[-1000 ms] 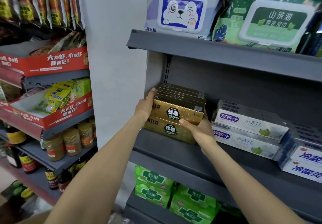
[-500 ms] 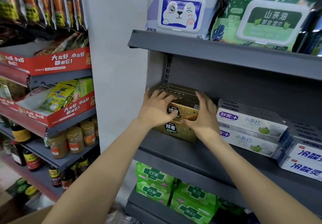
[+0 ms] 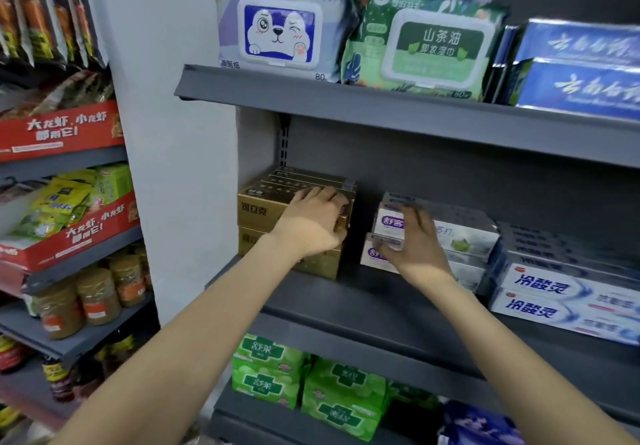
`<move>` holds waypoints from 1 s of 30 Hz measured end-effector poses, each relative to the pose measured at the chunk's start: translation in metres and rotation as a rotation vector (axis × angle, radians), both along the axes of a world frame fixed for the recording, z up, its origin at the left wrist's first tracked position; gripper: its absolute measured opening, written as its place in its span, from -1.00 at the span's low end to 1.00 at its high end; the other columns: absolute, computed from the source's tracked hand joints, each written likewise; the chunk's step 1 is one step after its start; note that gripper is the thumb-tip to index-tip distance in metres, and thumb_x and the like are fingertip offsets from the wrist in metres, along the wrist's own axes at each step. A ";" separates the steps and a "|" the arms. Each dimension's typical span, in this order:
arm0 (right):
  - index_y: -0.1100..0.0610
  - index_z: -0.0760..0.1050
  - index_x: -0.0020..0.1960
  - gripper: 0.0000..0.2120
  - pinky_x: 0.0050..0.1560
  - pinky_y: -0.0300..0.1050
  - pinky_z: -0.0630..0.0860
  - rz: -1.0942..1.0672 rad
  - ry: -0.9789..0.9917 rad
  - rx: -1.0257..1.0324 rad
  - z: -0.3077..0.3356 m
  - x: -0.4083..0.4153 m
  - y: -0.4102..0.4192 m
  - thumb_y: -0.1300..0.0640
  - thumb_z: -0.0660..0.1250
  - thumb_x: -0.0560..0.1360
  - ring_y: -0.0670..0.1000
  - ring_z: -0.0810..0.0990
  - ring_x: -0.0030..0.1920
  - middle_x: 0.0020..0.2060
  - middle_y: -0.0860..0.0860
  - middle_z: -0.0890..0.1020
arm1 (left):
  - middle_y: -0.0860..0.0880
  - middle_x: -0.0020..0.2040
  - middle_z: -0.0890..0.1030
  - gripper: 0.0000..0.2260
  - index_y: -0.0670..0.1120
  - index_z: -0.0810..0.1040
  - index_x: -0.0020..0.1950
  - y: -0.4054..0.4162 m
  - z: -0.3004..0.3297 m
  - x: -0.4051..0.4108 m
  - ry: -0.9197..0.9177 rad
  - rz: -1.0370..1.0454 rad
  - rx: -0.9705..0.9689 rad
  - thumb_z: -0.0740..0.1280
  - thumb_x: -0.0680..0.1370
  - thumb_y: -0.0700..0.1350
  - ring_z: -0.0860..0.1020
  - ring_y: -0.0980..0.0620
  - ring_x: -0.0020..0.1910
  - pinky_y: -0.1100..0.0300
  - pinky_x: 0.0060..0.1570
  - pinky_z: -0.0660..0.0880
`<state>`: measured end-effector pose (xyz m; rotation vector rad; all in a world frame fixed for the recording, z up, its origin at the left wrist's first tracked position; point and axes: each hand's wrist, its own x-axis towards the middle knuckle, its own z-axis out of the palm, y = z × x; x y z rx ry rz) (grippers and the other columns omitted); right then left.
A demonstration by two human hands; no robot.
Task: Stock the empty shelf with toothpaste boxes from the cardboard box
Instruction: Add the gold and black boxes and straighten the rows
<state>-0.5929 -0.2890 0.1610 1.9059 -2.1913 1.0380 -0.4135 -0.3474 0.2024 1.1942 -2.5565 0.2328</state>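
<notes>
Gold toothpaste boxes (image 3: 263, 207) sit stacked two high, in several rows, at the left end of the dark grey middle shelf (image 3: 346, 306). My left hand (image 3: 313, 224) rests flat against the right front of that gold stack, fingers over the top edge. To its right lie white and purple toothpaste boxes (image 3: 464, 238), also stacked. My right hand (image 3: 414, 242) has spread fingers touching their left end. Neither hand lifts a box. The cardboard box is out of view.
Blue and white toothpaste boxes (image 3: 568, 299) fill the shelf's right end. Wet-wipe packs (image 3: 280, 29) stand on the shelf above, green packs (image 3: 266, 375) below. A white pillar (image 3: 173, 133) and a snack rack with jars (image 3: 97, 292) stand to the left.
My right hand left the gold stack and moved right onto the white and purple boxes. My left hand shifted right across the gold stack's front. The view moved closer.
</notes>
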 end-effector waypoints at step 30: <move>0.20 -0.01 0.52 0.00 0.39 -0.05 0.20 -0.157 0.562 0.310 0.010 -0.087 0.007 -0.11 0.49 0.32 0.12 0.22 0.42 0.43 0.11 0.24 | -0.10 0.45 0.27 -0.22 -0.09 0.15 0.46 -0.006 -0.022 -0.132 -0.165 0.126 -0.022 0.51 0.37 -0.06 0.26 -0.10 0.42 0.05 0.37 0.21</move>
